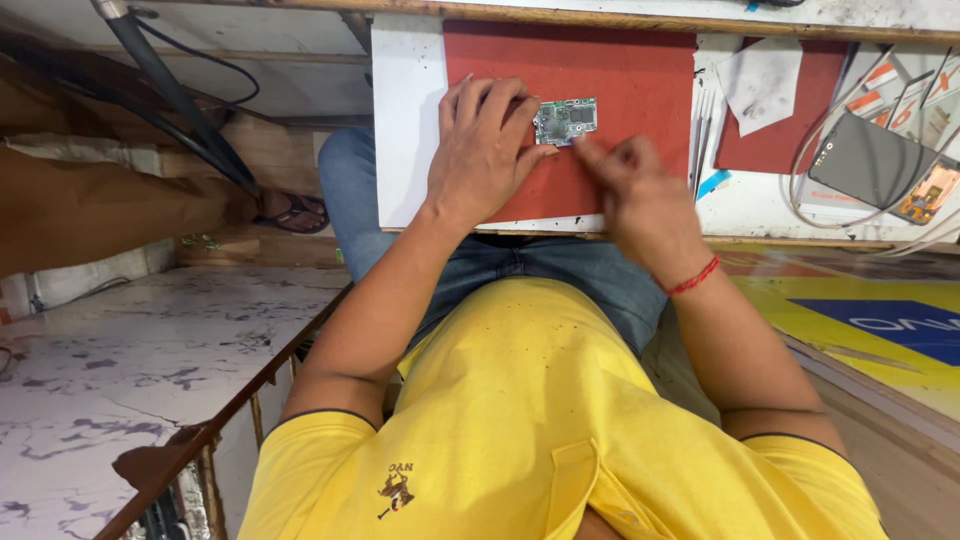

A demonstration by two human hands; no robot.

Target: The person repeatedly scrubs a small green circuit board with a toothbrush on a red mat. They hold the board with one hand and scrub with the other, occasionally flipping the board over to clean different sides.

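Note:
A small green circuit board (pixel 567 120) lies on a red mat (pixel 620 70) on a white worktop. My left hand (pixel 485 150) rests flat on the mat, its fingertips pressing the board's left edge. My right hand (pixel 635 185) is blurred, just below and to the right of the board, with fingers pinched together near its lower right corner. Whether it holds a small tool, I cannot tell. A red thread bracelet (pixel 693 279) circles my right wrist.
Metal tweezers and thin tools (pixel 703 125) lie right of the mat. Further right are a second red mat with a white paper (pixel 762 80), an opened phone (pixel 872 160) with white cables, and small packets. A marble counter (pixel 130 360) is at left.

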